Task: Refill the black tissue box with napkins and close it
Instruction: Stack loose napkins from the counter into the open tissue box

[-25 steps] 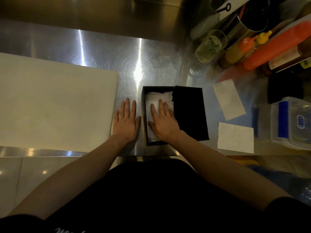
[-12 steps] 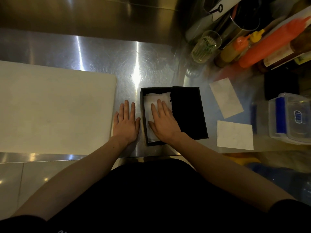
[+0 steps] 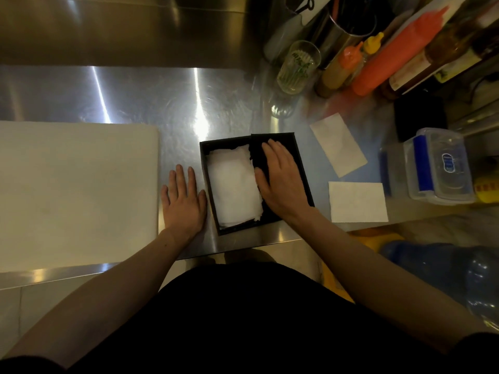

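Observation:
The black tissue box (image 3: 209, 147) lies open on the steel counter near its front edge. A white stack of napkins (image 3: 232, 184) fills its left half. The black lid (image 3: 297, 157) lies over the right half, overlapping the box. My right hand (image 3: 280, 182) rests flat on the lid, fingers spread, thumb at the napkins' right edge. Just left of the box, my left hand (image 3: 183, 201) lies flat on the counter, fingers apart, holding nothing.
A large white cutting board (image 3: 75, 193) covers the counter's left side. Two loose napkins (image 3: 337, 144) (image 3: 357, 202) lie right of the box. A clear plastic container (image 3: 437, 166) stands at the right; a glass (image 3: 297, 67), sauce bottles (image 3: 391, 58) and a metal canister crowd the back right.
My right hand has moved off the napkins to the right, onto the black lid. The left hand has stayed flat beside the box.

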The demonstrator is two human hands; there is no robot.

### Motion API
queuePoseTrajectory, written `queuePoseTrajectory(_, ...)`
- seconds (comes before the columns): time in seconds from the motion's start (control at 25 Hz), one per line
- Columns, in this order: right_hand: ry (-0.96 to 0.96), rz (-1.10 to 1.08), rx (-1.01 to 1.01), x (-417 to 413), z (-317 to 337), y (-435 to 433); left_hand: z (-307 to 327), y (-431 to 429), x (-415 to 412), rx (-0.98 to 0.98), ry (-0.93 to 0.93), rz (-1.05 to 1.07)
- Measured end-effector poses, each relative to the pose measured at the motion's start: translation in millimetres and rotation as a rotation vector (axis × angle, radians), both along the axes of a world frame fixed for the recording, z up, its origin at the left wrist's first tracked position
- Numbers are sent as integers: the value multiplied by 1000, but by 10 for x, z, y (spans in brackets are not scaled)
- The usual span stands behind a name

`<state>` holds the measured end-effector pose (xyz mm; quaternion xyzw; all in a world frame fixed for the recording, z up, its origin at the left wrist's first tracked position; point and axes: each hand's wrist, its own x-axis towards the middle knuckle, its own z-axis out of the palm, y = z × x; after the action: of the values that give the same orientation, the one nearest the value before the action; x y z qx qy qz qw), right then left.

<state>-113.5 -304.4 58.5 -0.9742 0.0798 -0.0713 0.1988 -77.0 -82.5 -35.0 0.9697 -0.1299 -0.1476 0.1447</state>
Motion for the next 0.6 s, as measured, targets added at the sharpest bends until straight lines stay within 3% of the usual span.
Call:
queuePoseTrajectory(0.24,-28,-195,55,85,-85,-809,35,-6,6,17,-6,-21)
queuePoseTrajectory(0.44,84,-255,-14,82,-218,-1543,64,3,22,43,15,-21)
queuePoseTrajectory(0.6,154,-325,40,82,-335,-1949,92,-15,12,71,29,-15)
